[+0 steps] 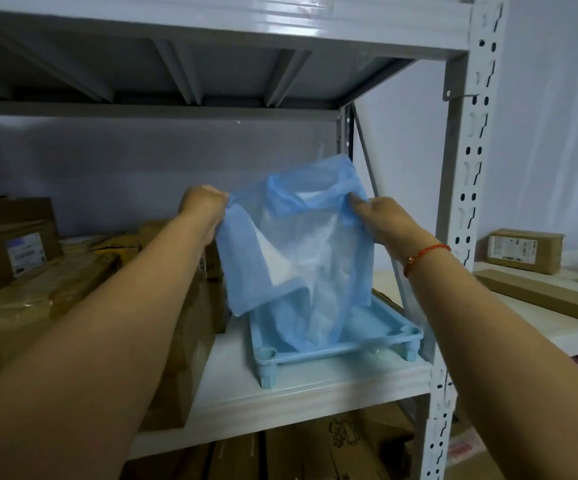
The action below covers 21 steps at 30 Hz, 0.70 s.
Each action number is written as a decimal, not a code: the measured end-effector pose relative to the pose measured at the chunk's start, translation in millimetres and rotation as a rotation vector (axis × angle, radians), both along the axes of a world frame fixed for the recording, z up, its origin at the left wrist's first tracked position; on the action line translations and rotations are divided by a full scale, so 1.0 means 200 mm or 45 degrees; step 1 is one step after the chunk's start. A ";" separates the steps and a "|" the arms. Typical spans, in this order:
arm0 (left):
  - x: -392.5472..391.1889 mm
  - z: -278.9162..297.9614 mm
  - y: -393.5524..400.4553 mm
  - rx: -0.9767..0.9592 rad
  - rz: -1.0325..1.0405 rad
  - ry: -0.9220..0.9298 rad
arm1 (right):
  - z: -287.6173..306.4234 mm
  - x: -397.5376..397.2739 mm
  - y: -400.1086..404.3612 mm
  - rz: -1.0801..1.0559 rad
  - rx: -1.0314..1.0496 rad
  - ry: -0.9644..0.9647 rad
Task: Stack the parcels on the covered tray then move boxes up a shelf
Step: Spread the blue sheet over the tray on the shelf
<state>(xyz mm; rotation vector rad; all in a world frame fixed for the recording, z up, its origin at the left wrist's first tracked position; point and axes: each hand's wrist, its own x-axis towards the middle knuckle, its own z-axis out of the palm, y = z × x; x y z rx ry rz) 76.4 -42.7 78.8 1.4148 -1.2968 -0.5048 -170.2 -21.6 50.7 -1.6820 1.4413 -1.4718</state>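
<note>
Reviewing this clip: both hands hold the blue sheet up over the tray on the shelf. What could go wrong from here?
1. The blue sheet hangs bunched and folded between the left hand and right hand, so it may land creased or off-centre and leave part of the tray bare.
2. The tray stands on short legs near the shelf's front edge; tugging the sheet could perhaps shift it forward.
3. Cardboard boxes crowd the tray's left side and might snag the sheet.
</note>
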 end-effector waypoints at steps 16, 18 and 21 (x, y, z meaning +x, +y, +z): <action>-0.04 0.03 0.06 -0.194 -0.011 -0.989 | 0.13 -0.05 -0.11 -0.416 0.043 -0.418; -0.03 0.03 0.07 0.060 -0.158 -1.204 | 0.13 -0.09 -0.13 -0.491 -0.006 -0.516; -0.01 0.02 0.05 0.433 0.004 -1.498 | 0.10 -0.11 -0.15 -0.625 -0.159 -0.382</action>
